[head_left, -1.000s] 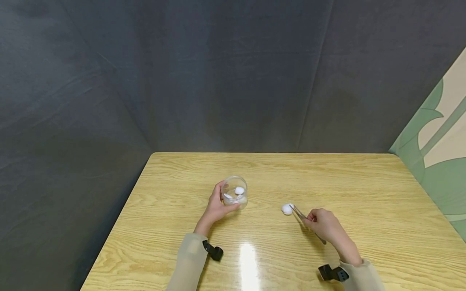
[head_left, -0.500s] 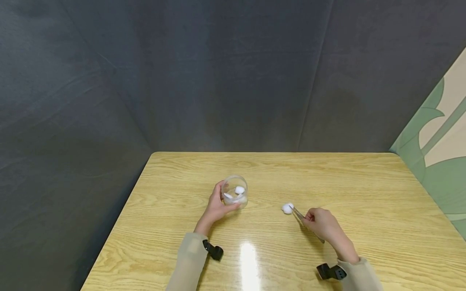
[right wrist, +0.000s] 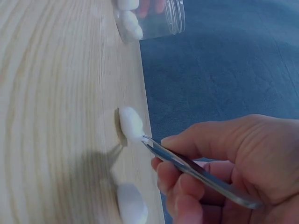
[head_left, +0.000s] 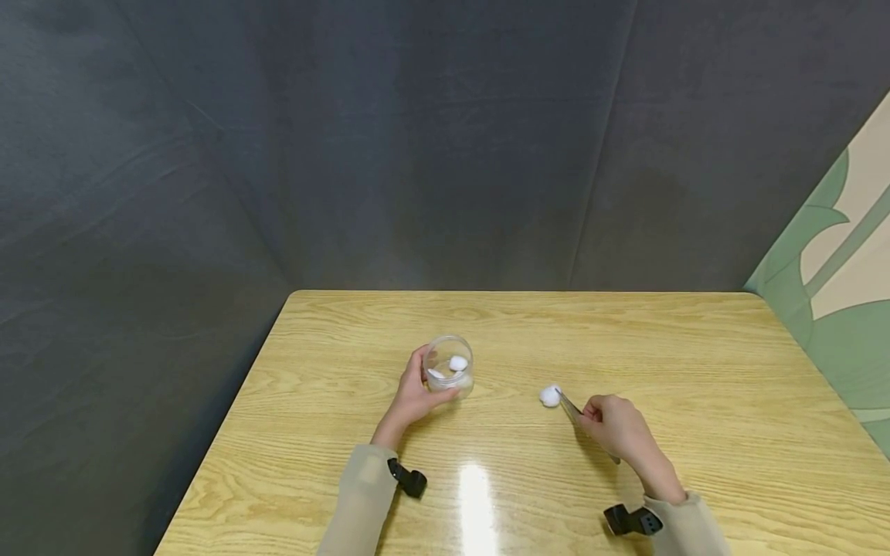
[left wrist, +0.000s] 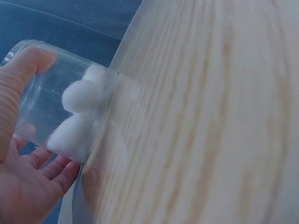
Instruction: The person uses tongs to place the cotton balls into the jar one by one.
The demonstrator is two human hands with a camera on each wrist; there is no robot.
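My left hand (head_left: 415, 400) grips a clear, lidless jar (head_left: 439, 355), thumb on one side and fingers on the other. White cotton balls (left wrist: 81, 97) lie at the jar's bottom. Between thumb and fingers, my right hand (head_left: 621, 428) pinches metal tweezers (right wrist: 198, 173). Their tips touch a cotton ball (right wrist: 131, 123) to the right of the jar; whether it is lifted off the table I cannot tell. Another cotton ball (right wrist: 131, 204) lies nearby in the right wrist view; in the head view I do not see it.
The hands work over a light wood-grain table (head_left: 334, 332). Dark cloth (head_left: 445, 154) hangs behind it and to the left. At the right stands a green and beige patterned panel (head_left: 827, 309). Black wrist cameras (head_left: 629, 520) sit on both sleeves.
The right hand and tweezers have shifted slightly forward, and the cotton ball at the tips has moved a little away from me. The left hand and jar stay put.
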